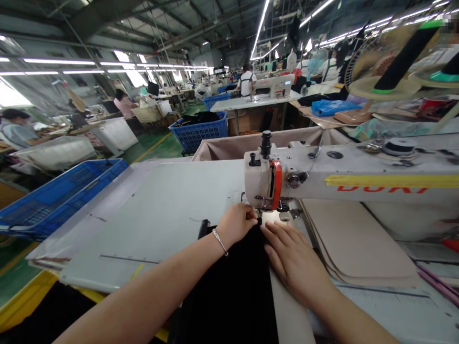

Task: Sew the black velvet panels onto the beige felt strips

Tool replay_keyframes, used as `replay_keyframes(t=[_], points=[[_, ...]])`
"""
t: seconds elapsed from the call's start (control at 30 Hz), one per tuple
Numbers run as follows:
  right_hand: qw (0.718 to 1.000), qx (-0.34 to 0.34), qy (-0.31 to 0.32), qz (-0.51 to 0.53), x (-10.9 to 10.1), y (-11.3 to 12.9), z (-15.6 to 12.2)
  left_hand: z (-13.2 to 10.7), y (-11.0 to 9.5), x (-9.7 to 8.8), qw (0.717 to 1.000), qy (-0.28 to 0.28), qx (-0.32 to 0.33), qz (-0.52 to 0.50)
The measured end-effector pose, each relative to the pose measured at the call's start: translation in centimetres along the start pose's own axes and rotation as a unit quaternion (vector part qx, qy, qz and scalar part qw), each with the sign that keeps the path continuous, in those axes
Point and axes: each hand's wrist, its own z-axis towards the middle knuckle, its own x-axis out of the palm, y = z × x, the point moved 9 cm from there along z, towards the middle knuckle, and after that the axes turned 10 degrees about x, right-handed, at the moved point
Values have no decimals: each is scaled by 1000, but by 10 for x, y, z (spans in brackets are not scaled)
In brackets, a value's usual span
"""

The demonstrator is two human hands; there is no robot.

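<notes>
A long piece of black fabric point(236, 286) runs from the front edge up to the sewing machine point(265, 181), its far end beside the needle area. My left hand point(236, 222), with a silver bracelet at the wrist, pinches the fabric's far end just left of the presser foot. Flat beside it lies my right hand point(292, 255), fingers stretched out, the fingertips at the fabric's right edge and the machine bed. The needle itself is hidden by the machine head and my fingers.
Beige panels point(355, 239) are stacked under the machine arm. The pale worktable point(161, 200) spreads left, with a blue crate point(64, 196) beyond its edge. A yellow bin point(28, 296) holds dark cloth at the lower left. Thread cones point(405, 57) stand at right. People sit at machines farther back.
</notes>
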Motion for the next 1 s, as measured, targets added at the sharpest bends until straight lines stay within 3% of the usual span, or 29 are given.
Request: replay_keyframes(t=[0.6, 0.67, 0.8, 1.0], points=[[1000, 19, -1, -9, 5, -2, -1, 2, -7, 0, 996, -68, -20, 62], [1000, 19, 2, -7, 5, -3, -1, -7, -18, -4, 994, -68, 9, 79], [1000, 26, 7, -1, 5, -3, 0, -28, -50, 2, 984, 5, 139, 109], [999, 39, -2, 10, 4, -5, 1, -38, -48, 8, 979, 32, 162, 120]])
